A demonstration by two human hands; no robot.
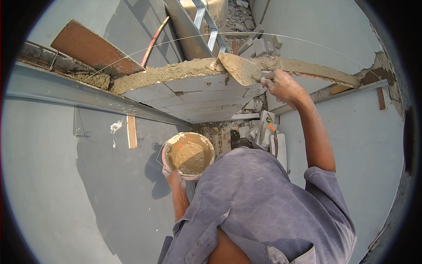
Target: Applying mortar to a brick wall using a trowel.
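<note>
My right hand (282, 88) is closed round the handle of a trowel (241, 69). The trowel's mortar-smeared blade lies at the top of a wall of pale blocks (189, 96), against a thick bed of wet mortar (169, 73). Low on the left, my left hand (174, 178) grips the rim of a bucket (210, 147) at its near side. Grey-brown mortar (189, 157) partly fills the bucket, and dried mortar coats its rim. Most of my left fingers are hidden beneath the bucket.
A thin string (184, 38) stretches above the wall top. A reddish-brown board (90, 46) leans at the far left, near a metal beam (96, 99). Beyond the wall stand a metal ladder (200, 20) and broken blocks (262, 47). An orange-headed hammer (272, 128) lies near my body.
</note>
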